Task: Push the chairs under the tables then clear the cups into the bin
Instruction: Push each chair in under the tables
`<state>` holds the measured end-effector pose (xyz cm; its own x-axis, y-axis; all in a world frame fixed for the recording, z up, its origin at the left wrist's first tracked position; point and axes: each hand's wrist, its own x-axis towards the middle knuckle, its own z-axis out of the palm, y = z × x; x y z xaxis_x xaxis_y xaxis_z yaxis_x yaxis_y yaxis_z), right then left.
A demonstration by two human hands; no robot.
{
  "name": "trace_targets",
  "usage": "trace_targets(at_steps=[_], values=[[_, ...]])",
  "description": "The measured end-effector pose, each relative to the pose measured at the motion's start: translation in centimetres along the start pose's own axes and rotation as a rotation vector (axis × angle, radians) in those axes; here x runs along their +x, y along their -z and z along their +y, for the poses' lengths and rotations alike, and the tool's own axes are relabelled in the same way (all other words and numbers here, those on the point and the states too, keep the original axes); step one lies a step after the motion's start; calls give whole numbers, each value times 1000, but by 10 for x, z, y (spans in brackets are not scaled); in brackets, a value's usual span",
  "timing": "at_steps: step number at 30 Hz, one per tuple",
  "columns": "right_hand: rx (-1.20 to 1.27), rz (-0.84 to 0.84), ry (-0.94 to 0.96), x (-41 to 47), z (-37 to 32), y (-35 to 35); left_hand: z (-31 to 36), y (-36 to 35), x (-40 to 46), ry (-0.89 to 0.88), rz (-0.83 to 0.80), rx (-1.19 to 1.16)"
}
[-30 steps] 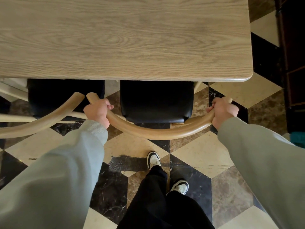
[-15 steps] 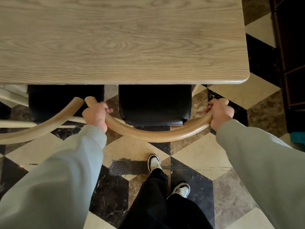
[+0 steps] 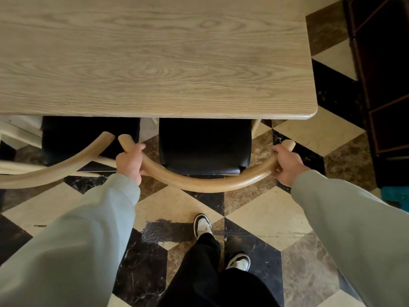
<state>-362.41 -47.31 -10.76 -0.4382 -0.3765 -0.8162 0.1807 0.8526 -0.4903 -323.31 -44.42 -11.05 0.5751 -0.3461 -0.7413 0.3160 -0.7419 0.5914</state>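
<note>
Left hand [image 3: 129,161] grip wraps chair [image 3: 204,147] curved back rail, right hand [image 3: 287,165] grip wraps other end. Black seat half under desk [image 3: 155,63], middle of frame. Second chair [image 3: 66,138] beside, left.

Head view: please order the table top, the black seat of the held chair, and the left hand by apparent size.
1. Table top
2. Black seat, partly under the table
3. Left hand, on the chair's curved backrest

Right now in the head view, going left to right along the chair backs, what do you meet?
Neighbouring chair's curved back rail → left hand → black seat cushion → right hand → dark cabinet.
</note>
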Motion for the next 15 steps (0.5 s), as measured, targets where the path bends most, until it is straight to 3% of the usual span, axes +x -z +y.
trace_targets(at_steps=[15], values=[[-327, -341, 146, -66, 51, 29, -53, 35, -96, -229, -138, 144]])
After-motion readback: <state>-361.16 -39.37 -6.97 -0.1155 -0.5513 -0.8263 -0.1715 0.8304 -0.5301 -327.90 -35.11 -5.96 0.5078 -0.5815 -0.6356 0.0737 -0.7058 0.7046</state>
